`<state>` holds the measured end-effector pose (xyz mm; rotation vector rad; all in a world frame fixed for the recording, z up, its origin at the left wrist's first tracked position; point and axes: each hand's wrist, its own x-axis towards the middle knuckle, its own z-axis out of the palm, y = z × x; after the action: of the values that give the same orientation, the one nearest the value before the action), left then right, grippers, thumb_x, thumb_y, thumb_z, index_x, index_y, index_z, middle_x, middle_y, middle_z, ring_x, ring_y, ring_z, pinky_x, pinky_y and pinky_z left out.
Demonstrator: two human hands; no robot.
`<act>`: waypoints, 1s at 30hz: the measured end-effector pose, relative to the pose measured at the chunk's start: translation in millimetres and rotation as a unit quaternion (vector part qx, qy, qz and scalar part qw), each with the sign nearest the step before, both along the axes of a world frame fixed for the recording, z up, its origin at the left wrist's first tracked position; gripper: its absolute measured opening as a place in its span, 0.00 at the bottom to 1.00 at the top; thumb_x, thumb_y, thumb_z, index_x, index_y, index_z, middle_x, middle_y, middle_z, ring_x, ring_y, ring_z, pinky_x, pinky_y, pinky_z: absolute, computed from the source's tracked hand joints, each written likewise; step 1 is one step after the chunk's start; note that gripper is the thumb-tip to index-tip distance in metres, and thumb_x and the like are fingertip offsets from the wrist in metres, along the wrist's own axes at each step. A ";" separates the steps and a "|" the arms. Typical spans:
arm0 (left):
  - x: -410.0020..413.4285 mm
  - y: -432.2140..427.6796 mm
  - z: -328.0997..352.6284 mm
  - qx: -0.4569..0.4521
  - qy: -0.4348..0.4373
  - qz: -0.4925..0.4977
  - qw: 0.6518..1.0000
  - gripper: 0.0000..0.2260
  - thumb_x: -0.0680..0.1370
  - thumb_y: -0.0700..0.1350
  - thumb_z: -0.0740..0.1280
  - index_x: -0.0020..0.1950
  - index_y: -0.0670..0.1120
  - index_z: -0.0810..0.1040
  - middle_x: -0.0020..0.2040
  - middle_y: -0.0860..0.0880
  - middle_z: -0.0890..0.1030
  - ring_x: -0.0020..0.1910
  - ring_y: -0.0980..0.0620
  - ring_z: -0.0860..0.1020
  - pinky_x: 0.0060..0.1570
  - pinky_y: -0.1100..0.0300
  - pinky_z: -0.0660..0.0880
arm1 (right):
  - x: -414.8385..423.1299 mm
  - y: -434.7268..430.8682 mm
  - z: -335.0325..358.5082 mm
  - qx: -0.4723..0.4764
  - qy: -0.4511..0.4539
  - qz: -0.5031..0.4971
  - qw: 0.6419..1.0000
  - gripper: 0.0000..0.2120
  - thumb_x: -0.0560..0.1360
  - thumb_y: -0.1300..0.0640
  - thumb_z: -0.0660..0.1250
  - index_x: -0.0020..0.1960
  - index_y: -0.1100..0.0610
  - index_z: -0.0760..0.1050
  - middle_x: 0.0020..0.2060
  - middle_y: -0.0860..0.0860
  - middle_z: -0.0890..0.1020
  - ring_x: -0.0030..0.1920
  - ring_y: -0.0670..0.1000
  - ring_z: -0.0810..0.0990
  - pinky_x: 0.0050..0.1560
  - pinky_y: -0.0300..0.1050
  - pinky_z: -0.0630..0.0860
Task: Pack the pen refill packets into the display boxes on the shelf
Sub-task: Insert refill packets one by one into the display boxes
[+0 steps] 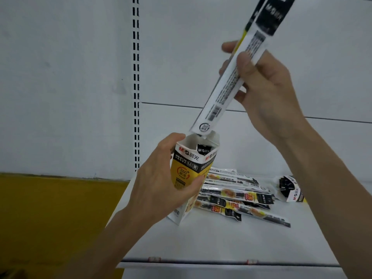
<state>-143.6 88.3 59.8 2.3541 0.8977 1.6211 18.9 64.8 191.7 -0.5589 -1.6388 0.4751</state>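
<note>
Our left hand (161, 184) grips the display box (191, 170) round its middle, with the mouth tilted up. Our right hand (267, 93) pinches a refill packet (227, 85) at mid-length, and its lower end is just at the box mouth above the left hand. The packet looks light, flat, bendy and slick, so a mid-length pinch should keep it straight. The thin card box would likely crush if squeezed. Loose packets (237, 196) lie below the right hand.
</note>
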 end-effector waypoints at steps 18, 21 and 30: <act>6.6 5.1 -3.7 0.005 0.000 -0.067 0.998 0.27 0.64 0.58 0.66 0.57 0.65 0.55 0.50 0.68 0.69 0.53 0.73 0.71 0.44 0.78 0.71 | 20.2 -2.3 -5.3 -0.016 -0.078 0.006 0.997 0.09 0.72 0.52 0.61 0.50 0.53 0.75 0.37 0.44 0.81 0.42 0.44 0.79 0.44 0.39 0.75; 10.9 5.3 -6.0 0.016 0.006 -0.065 0.998 0.25 0.64 0.59 0.65 0.55 0.65 0.56 0.50 0.69 0.68 0.53 0.69 0.72 0.47 0.74 0.72 | 19.6 -0.9 -9.0 -0.030 -0.129 0.000 0.991 0.09 0.72 0.51 0.62 0.50 0.52 0.76 0.39 0.42 0.83 0.44 0.44 0.80 0.47 0.39 0.75; 15.7 5.9 -6.2 0.024 0.007 -0.019 1.000 0.28 0.63 0.62 0.63 0.59 0.60 0.57 0.50 0.69 0.65 0.51 0.55 0.74 0.47 0.55 0.77 | 32.7 6.1 -33.6 -0.146 -0.222 0.016 0.964 0.22 0.64 0.57 0.73 0.57 0.49 0.76 0.50 0.45 0.83 0.56 0.44 0.78 0.56 0.40 0.74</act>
<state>-127.9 94.2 53.5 2.4008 0.8219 1.6315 51.6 70.9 158.1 -0.9081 -2.0202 0.6559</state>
